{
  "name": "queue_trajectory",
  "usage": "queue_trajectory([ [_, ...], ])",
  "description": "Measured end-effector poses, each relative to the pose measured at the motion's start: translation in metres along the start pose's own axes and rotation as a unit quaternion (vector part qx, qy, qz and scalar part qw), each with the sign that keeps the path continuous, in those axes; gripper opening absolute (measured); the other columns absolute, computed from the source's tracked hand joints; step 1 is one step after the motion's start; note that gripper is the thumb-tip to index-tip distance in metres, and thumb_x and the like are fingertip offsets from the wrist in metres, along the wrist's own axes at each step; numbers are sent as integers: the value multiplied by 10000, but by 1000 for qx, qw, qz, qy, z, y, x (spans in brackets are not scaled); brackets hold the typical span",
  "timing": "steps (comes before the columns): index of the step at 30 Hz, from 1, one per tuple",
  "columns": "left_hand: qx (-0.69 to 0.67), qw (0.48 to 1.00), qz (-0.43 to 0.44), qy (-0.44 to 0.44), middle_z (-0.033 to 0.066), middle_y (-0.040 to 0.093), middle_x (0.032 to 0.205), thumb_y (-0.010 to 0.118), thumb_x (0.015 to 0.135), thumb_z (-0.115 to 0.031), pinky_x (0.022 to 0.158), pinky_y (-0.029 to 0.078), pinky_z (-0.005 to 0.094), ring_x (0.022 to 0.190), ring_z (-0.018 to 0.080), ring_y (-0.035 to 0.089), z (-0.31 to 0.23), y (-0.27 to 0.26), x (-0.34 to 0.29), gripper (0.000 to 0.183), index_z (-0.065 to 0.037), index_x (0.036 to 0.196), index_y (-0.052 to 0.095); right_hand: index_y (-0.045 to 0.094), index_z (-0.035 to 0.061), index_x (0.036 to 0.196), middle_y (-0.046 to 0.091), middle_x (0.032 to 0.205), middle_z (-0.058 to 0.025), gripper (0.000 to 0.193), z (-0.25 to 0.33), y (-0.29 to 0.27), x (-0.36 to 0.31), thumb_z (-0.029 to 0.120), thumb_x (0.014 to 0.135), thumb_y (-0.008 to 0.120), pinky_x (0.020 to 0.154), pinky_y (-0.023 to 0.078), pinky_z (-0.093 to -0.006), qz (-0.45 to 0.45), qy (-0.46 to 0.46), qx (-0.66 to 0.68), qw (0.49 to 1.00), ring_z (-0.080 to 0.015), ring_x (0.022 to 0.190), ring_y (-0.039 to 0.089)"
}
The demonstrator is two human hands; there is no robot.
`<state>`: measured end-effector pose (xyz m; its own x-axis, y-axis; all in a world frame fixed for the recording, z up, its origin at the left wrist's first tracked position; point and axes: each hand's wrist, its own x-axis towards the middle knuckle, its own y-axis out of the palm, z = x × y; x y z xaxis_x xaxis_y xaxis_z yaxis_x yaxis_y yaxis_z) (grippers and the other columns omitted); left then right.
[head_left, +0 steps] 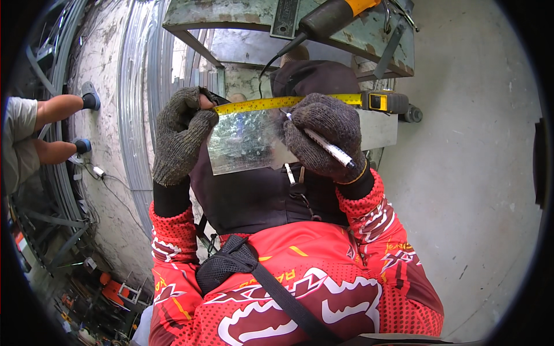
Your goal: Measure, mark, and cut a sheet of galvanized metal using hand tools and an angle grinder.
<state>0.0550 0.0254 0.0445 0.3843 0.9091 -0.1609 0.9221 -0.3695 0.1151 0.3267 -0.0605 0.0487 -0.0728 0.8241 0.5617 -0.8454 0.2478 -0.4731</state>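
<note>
A shiny piece of sheet metal lies across my lap. Along its far edge runs the yellow blade of a tape measure, whose black and yellow case rests at the right. My left hand, in a dark knitted glove with bare fingertips, pinches the blade's end at the sheet's left corner. A white marker pen is gripped in my gloved right hand, which sits over the sheet close to the blade. That hand hides part of the blade and sheet; a pale flat surface shows beyond it.
Ahead stands a worn metal bench bearing an orange and black power tool with a cord and a flat metal bar. Long metal profiles line the floor at left. Another person's legs show at far left.
</note>
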Motion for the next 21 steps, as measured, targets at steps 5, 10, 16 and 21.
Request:
queue_trajectory([
  [5,2,1000,1,-1,50,675,1092,699,909,92,910,544,288,1001,136,649,-1,1,0,242,-28,1116,662,672,47,922,709,839,-134,261,0,0,0,21,735,852,678,564,-420,-12,-13,9,1000,-337,732,693],
  [10,4,1000,3,-5,49,673,1091,694,904,100,909,542,285,1005,134,646,2,0,-1,248,-25,1115,658,673,43,922,705,829,-144,252,-1,1,-6,10,737,840,689,567,-414,-11,9,15,1000,-340,730,693],
  [16,-14,1000,-6,-14,45,665,1074,691,909,83,863,540,277,953,118,636,9,-1,0,221,-28,1095,653,703,21,1022,732,926,-142,194,22,-31,4,41,843,775,776,583,-427,-42,12,1,999,-324,849,709],
  [21,-25,1000,-2,2,25,648,1031,671,926,64,819,526,264,900,100,612,7,-2,4,183,-34,1078,643,682,0,1131,743,1052,-151,157,24,-90,1,38,979,692,842,579,-389,-196,25,-131,971,-249,908,709],
])
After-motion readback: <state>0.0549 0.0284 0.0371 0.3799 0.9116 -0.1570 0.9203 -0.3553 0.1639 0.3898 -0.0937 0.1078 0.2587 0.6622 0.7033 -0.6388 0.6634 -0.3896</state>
